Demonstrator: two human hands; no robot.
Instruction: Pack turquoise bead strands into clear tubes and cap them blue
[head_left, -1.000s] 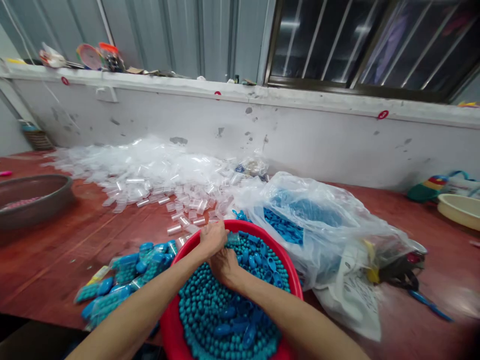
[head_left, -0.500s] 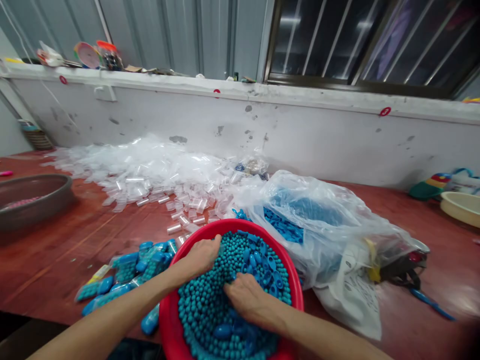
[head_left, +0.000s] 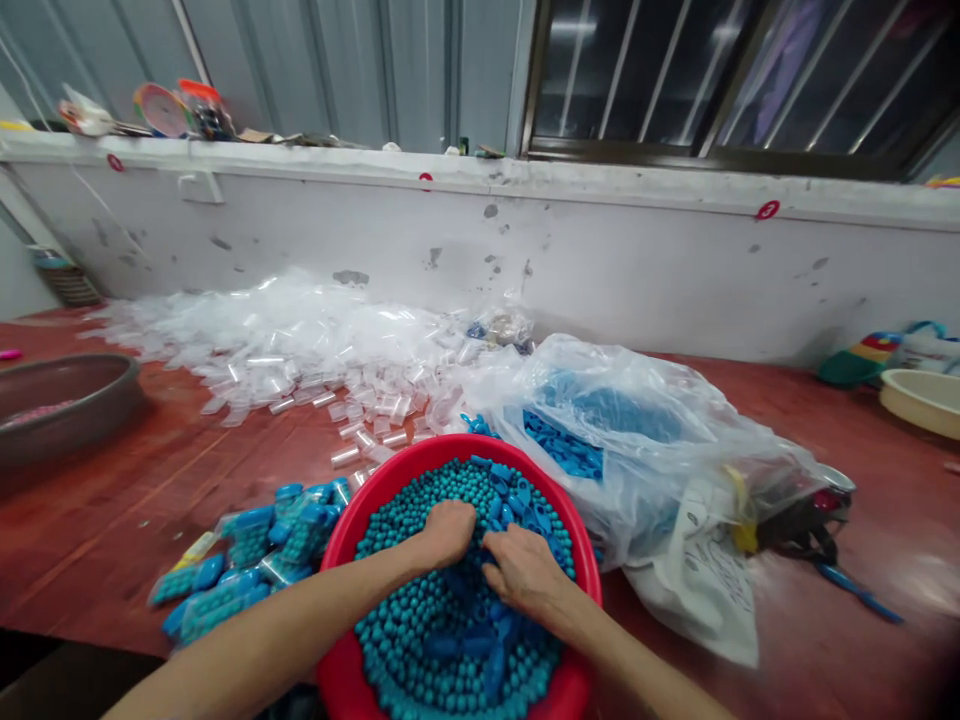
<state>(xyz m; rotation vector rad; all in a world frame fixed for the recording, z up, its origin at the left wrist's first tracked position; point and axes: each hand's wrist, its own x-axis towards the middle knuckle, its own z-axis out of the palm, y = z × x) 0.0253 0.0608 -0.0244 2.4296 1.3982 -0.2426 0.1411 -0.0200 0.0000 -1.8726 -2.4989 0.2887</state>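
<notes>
A red basin (head_left: pixel 360 520) holds many small teal beads (head_left: pixel 405 620) with blue plastic caps (head_left: pixel 529 510) lying on top, mostly toward the right and near side. My left hand (head_left: pixel 450 530) is over the middle of the beads, its fingers curled closed; what they hold, if anything, is hidden. Close beside it on the right, my right hand (head_left: pixel 521 570) has its fingers bent inward against the blue pieces, and I cannot make out what is between them. Left of the basin lie several bead-filled clear containers (head_left: pixel 255 540) with blue caps.
A heap of clear plastic tubes (head_left: pixel 300 345) spreads along the wall. A clear plastic bag (head_left: pixel 645 400) of blue caps sits behind the basin on the right. A grey basin (head_left: pixel 112 400) stands at left on the red table (head_left: pixel 180 440), a cream basin (head_left: pixel 922 400) at far right.
My left hand has moved right from the basin's far left rim to the middle. My right hand has shifted slightly right and up, so the hands are closer together. The view moved slightly.
</notes>
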